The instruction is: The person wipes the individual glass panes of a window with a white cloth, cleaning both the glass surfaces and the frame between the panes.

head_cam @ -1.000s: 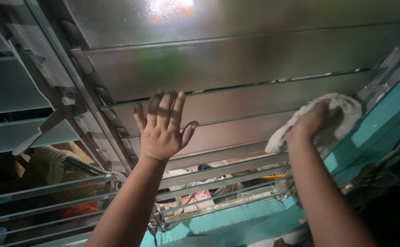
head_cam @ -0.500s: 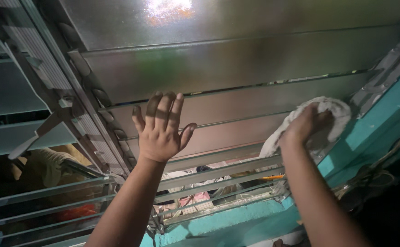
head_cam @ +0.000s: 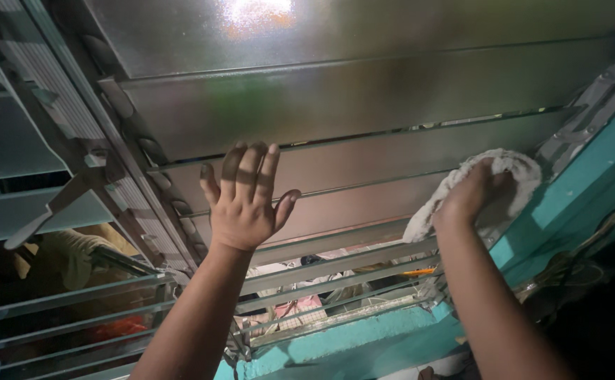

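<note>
White cloth [head_cam: 504,176] under right hand [head_cam: 473,193], slightly lower-left now.

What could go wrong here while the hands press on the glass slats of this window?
1. The left hand lies flat on a thin frosted glass slat; hard pressure might crack it or tilt it.
2. The right hand pushes a white cloth close to the metal frame clips; the cloth could snag there, or fingers could meet a slat edge.

Two bare forearms, no sleeves, left hand [head_cam: 242,204], right hand [head_cam: 471,195], no rings
</note>
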